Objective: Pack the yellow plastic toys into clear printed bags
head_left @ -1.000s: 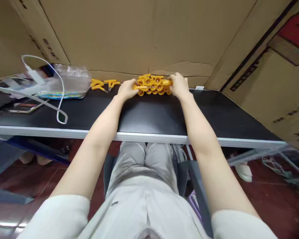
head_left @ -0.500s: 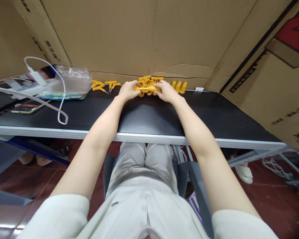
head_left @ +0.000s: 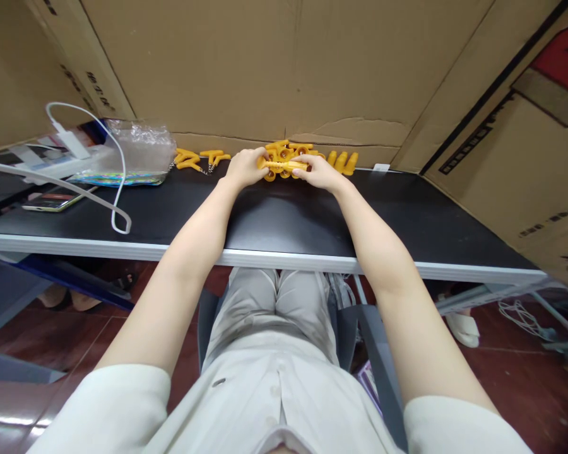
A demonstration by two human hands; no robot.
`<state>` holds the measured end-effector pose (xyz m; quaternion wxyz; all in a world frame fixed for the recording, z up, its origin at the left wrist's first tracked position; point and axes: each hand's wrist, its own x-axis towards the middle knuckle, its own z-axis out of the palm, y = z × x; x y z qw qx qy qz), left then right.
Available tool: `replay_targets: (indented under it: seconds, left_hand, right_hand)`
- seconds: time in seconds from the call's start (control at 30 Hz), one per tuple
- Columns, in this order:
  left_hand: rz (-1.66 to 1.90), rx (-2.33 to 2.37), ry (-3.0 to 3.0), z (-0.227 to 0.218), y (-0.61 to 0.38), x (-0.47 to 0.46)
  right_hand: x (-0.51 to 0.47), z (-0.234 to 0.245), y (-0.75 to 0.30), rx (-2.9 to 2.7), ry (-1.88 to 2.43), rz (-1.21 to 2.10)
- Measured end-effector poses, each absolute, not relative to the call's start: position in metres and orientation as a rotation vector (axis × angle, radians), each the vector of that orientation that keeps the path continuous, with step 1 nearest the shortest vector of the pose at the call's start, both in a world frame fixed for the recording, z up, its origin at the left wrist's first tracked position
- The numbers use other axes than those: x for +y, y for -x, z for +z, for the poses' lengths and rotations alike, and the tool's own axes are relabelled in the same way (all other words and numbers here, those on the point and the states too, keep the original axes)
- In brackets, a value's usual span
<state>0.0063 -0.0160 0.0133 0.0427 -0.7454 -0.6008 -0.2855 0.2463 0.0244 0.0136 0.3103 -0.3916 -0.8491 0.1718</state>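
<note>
At the far edge of the black table (head_left: 284, 221) lies a heap of small yellow plastic pieces (head_left: 286, 151). My left hand (head_left: 246, 167) and my right hand (head_left: 317, 171) both pinch one long yellow piece (head_left: 284, 166) held level between them, just in front of the heap. Fingers of both hands are curled onto its ends. A short row of yellow pieces (head_left: 341, 161) lies to the right of my right hand. More yellow pieces with small chains (head_left: 199, 159) lie to the left.
A clear plastic bag (head_left: 135, 151) sits at the back left, with a white cable (head_left: 108, 183) looping over the table and a phone (head_left: 52, 200) beside it. Cardboard boxes (head_left: 284, 69) wall in the back and right. My legs are under the table edge.
My right hand has moved left from the heap's right side, uncovering the row of yellow pieces. Both hands have come together on one long yellow piece.
</note>
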Motion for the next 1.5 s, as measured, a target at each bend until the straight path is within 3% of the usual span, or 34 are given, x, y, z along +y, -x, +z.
replay_targets:
  seconds: [0.2, 0.53, 0.87, 1.07, 1.5]
  left_hand:
    - [-0.900, -1.818, 2.288, 0.011, -0.002, -0.011]
    - [-0.967, -1.781, 2.302, 0.011, 0.000, -0.010]
    - [-1.053, -1.764, 2.283, 0.015, -0.008, -0.015]
    - [-1.033, -1.839, 2.242, 0.010, -0.006, -0.013]
    - [-0.999, -1.801, 2.251, 0.013, -0.006, -0.013]
  right_hand:
    - [0.026, 0.014, -0.251, -1.957, 1.096, 0.835]
    - [0.009, 0.028, -0.255, -1.817, 1.045, 1.152]
    - [0.019, 0.024, -0.249, -1.712, 1.291, 1.099]
    - [0.004, 0.037, -0.256, -1.732, 1.203, 1.255]
    - [0.004, 0.033, -0.243, -1.701, 1.186, 1.101]
